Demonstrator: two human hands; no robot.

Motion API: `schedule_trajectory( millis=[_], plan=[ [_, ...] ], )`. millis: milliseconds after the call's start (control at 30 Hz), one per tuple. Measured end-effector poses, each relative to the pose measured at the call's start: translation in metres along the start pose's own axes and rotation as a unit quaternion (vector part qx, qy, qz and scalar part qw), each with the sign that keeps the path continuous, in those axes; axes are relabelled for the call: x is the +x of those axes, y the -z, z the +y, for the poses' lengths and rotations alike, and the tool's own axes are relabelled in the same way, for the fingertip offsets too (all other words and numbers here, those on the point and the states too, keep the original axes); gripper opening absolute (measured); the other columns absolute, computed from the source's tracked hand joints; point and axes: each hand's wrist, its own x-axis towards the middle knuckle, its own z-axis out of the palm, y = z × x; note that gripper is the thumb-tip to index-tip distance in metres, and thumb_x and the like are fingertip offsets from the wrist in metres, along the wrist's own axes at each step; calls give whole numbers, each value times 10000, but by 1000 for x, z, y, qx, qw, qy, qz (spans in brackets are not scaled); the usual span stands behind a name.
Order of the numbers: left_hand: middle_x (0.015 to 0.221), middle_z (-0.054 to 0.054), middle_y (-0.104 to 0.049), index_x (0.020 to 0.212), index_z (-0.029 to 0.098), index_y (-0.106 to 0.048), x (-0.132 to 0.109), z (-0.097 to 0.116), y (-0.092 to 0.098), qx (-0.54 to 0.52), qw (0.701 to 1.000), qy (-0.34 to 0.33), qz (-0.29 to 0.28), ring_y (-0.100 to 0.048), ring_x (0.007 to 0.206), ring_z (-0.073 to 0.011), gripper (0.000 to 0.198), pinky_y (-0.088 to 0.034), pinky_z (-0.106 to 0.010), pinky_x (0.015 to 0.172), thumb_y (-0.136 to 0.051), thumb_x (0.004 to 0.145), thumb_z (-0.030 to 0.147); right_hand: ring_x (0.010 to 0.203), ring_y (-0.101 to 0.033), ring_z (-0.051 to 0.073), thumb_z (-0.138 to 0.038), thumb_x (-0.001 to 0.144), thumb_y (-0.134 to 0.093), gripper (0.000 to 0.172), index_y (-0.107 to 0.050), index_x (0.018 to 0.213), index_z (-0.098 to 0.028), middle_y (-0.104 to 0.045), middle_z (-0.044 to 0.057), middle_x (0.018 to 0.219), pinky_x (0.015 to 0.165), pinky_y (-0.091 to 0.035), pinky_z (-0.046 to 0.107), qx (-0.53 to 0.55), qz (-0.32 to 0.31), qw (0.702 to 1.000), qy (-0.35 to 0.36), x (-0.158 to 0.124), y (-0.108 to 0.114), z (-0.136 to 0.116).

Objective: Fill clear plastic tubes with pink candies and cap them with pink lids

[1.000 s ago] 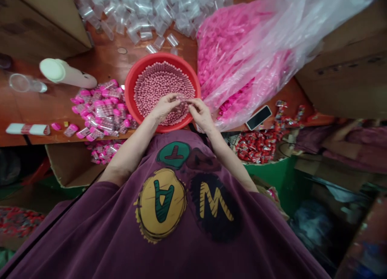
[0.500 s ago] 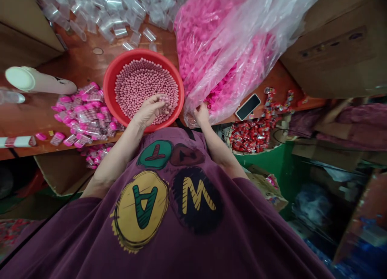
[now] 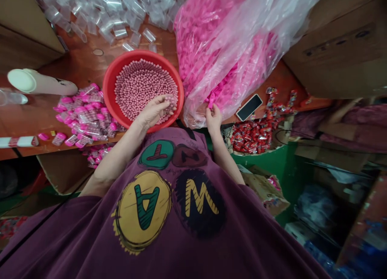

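Note:
My left hand is over the near right part of a red basin of small pink balls. Its fingers are closed around a small clear tube, with pink balls showing through the wall. At the mouth of a clear plastic bag, my right hand pinches a bright pink plastic piece between thumb and fingers. More pink pieces fill the bag behind it.
Filled tubes with pink caps lie heaped left of the basin. Empty clear tubes spread across the back. A phone lies right of the bag, beside red wrapped packets. Cardboard boxes flank the table. A white bottle lies left.
My right hand has moved right along the bag's opening, and a pink piece now shows in its fingers. My left hand has stayed nearly still over the basin with the tube.

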Motion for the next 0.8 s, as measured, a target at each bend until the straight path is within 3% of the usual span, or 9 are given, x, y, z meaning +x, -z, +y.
schedule_trajectory(
  millis=[100, 233, 400, 567, 800],
  plan=[
    [1000, -39, -777, 1119, 177, -765, 1, -2, -11, -24, 999, 7, -26, -776, 846, -155, 302, -605, -245, 705, -869, 835, 183, 868, -760, 222, -664, 1008, -579, 585, -546, 1411, -242, -736, 92, 1100, 817, -679, 410, 88, 35, 995, -19, -16, 7, -38],
    [996, -43, -773, 1100, 162, -777, -2, 0, -27, -20, 998, 11, -53, -761, 855, -149, 306, -580, -237, 709, -914, 830, 207, 858, -759, 203, -712, 1006, -644, 551, -616, 1334, -270, -759, 64, 1044, 857, -689, 401, 142, -45, 988, 28, -18, 4, -98],
    [987, -39, -758, 1083, 156, -770, -5, 8, -32, 14, 999, -24, -44, -717, 819, -116, 298, -515, -222, 693, -938, 861, 262, 961, -748, 222, -722, 1024, -627, 534, -730, 1323, -291, -738, 57, 1116, 933, -685, 472, 97, -86, 981, 144, -5, -6, -155],
    [921, -34, -737, 1062, 162, -766, -7, 10, -25, 44, 998, -33, -21, -677, 736, -118, 260, -497, -258, 686, -901, 915, 328, 920, -718, 210, -667, 1060, -605, 474, -789, 1272, -286, -751, 55, 1072, 891, -673, 434, 20, -108, 969, 220, -3, -13, -182],
    [883, -33, -722, 1054, 164, -772, -10, 9, -19, 8, 998, -49, -30, -618, 665, -100, 304, -424, -235, 582, -905, 906, 395, 944, -728, 223, -583, 1097, -576, 405, -822, 1208, -281, -761, 54, 1054, 867, -649, 425, -17, -115, 965, 237, -4, -16, -193]
  ],
)
